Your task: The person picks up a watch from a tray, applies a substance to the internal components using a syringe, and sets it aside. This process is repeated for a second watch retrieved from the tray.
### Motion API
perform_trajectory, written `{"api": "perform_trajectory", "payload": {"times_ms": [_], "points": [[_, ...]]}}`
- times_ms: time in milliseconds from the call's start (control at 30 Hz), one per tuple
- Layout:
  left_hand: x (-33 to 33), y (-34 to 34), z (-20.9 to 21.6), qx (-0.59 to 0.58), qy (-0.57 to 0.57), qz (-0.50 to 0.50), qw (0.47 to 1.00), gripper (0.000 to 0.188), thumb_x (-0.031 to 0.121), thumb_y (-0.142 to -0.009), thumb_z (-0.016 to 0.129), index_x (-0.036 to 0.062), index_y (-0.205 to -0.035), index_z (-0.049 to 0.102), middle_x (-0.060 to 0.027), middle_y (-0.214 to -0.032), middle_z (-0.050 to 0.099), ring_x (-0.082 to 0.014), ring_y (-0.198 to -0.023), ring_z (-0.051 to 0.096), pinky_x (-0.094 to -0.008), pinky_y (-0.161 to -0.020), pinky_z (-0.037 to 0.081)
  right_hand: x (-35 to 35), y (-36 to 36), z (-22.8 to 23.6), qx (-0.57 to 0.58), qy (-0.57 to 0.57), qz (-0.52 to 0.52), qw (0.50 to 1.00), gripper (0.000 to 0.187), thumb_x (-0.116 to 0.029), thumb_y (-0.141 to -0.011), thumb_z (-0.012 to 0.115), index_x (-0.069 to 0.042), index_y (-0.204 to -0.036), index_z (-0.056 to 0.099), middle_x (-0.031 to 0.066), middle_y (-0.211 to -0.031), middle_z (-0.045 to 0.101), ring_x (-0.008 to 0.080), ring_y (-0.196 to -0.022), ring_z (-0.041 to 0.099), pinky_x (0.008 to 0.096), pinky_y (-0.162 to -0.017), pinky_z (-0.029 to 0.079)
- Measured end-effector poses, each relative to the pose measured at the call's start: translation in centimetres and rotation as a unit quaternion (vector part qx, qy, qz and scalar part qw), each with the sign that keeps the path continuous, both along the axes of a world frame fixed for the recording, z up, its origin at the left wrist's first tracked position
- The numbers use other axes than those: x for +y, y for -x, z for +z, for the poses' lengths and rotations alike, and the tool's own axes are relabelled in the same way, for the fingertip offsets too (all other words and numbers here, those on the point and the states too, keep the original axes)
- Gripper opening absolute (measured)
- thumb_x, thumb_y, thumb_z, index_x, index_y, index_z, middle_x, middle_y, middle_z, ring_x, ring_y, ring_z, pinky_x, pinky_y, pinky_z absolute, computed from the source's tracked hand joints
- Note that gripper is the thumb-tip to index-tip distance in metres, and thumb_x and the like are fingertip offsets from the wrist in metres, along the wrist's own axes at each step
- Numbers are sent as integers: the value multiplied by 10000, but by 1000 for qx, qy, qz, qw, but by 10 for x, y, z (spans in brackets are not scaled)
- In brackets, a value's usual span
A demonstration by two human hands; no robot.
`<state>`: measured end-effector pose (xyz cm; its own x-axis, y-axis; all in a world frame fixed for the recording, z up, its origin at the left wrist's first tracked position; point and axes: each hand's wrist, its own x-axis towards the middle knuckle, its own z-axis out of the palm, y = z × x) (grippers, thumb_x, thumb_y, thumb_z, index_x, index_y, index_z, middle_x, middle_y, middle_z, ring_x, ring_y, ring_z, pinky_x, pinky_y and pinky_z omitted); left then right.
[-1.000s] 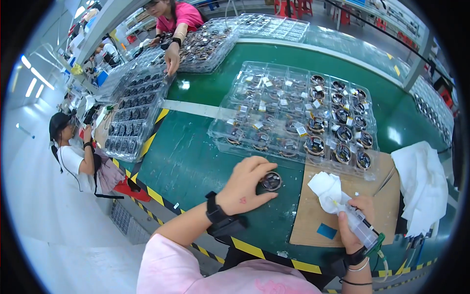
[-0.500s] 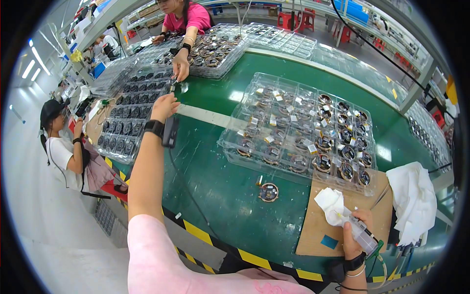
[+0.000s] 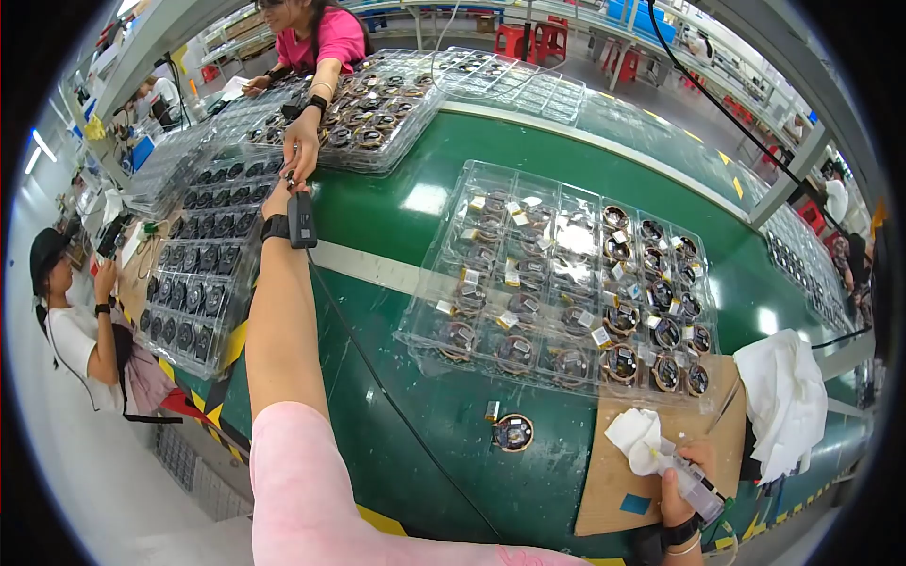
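My left arm stretches far forward, and my left hand (image 3: pixel 277 201) meets a co-worker's hand (image 3: pixel 302 149) at the table's far left. A small dark piece (image 3: pixel 289 178) shows between the two hands; its kind is unclear. My fingers look closed there, partly hidden. A black box (image 3: pixel 301 220) with a cable sits at my left wrist. At the lower right, my right hand (image 3: pixel 681 491) grips a clear dispensing syringe (image 3: pixel 696 492), its tip wrapped in white tissue (image 3: pixel 636 438). On the green table before me lies a round watch module (image 3: pixel 514 432), a small battery (image 3: pixel 493 410) beside it.
Stacked clear trays (image 3: pixel 543 373) of round modules stand at centre right. A tray of black watch cases (image 3: pixel 193 281) is at left, more module trays (image 3: pixel 377 113) beyond. Brown board (image 3: pixel 595 491) and white cloth (image 3: pixel 779 401) lie at right. A cable (image 3: pixel 377 377) crosses the table.
My view has shifted slightly. My left hand and the co-worker's hand have come closer together. My right hand still holds the syringe over the brown board.
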<state>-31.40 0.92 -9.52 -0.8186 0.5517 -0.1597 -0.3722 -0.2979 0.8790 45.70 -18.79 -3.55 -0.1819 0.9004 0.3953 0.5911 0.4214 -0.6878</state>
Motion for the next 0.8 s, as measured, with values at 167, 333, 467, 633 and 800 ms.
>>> {"api": "perform_trajectory", "payload": {"times_ms": [167, 333, 467, 633, 800], "points": [[-9, 31, 6, -41, -22, 2, 999, 262, 181, -933, 459, -30, -1052, 559, -159, -877, 639, -246, -705, 648, -328, -565, 542, 5, 6, -1, 1, -6, 27, 1000, 323, -266, -794, 655, -28, -956, 508, 94, -908, 470, 209, -828, 452, 315, -767, 363], [-16, -15, 19, -4, -40, -2, 999, 231, 142, -910, 464, -11, -1060, 551, -152, -901, 648, -228, -759, 658, -314, -583, 536, 4, 8, 3, -6, -6, 17, 1000, 322, -270, -796, 652, -30, -955, 506, 95, -907, 471, 213, -833, 456, 320, -773, 366], [-52, -59, 53, 111, 33, -20, 993, 228, 126, -921, 468, 10, -1109, 525, -148, -958, 657, -205, -787, 664, -290, -604, 525, 2, 4, 4, 4, -13, 22, 1000, 347, -260, -767, 688, -15, -962, 538, 147, -921, 513, 260, -839, 506, 337, -753, 410], [-103, -178, 92, 176, -39, -144, 973, 275, 96, -953, 451, 33, -1220, 448, -174, -1109, 636, -168, -832, 662, -245, -621, 499, -1, 1, 3, 35, -3, 28, 999, 307, -201, -765, 684, -23, -970, 540, 129, -926, 512, 243, -840, 496, 327, -766, 404], [-164, -290, 127, 142, -88, -326, 930, 357, 91, -949, 472, 53, -1293, 386, -170, -1095, 635, -156, -793, 660, -226, -595, 480, 0, 3, 9, 39, -17, 61, 997, 273, -158, -780, 671, -32, -983, 539, 113, -956, 509, 229, -861, 485, 322, -798, 396]]}}
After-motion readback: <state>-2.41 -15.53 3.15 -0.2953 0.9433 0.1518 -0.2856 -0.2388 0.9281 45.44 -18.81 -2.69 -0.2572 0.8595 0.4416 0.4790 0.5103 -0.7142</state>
